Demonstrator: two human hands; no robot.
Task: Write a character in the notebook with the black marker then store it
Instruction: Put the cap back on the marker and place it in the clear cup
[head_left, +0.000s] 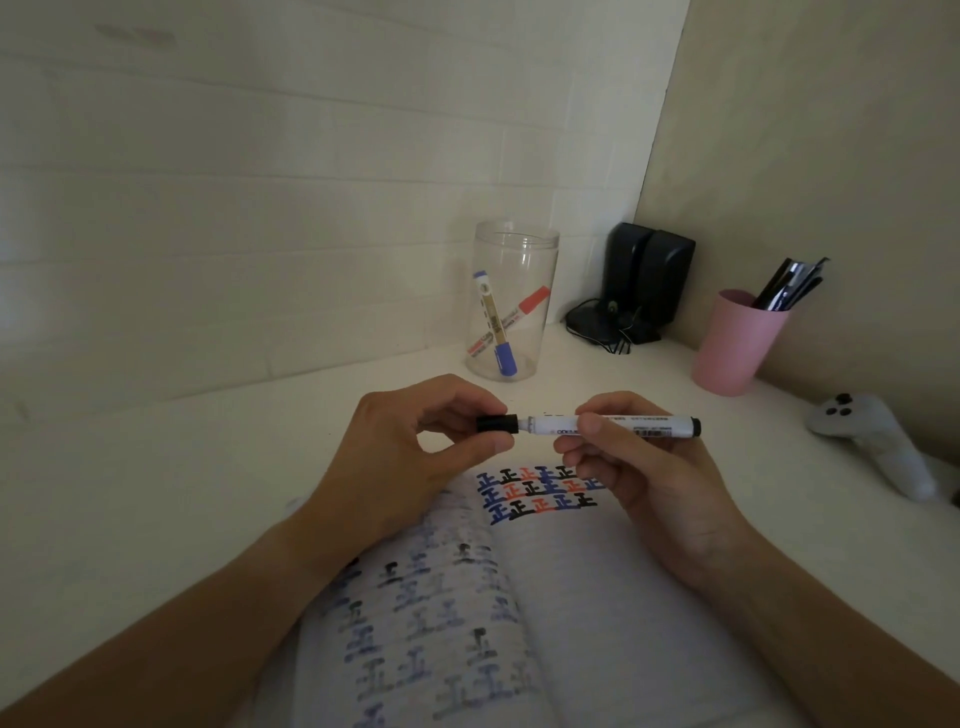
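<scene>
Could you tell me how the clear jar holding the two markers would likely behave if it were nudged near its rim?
The clear jar stands tall and narrow, so a push near the rim would probably tip it. It looks like thin plastic, likely light. The blue marker and red marker lean loosely inside, so they would probably shift and rattle.

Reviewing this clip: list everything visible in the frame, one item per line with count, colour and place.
black marker: 1, white barrel with black ends, held level above the notebook
cap: 1, black, at the marker's left end
notebook: 1, white pages with black, blue and red characters, open at front
jar: 1, clear, back centre
blue marker: 1, inside jar
red marker: 1, inside jar
speakers: 2, black, back corner
pink cup: 1, right, holding dark pens
controller: 1, white, far right
desk: 1, white
left hand: pinches the cap
right hand: grips the barrel
</scene>
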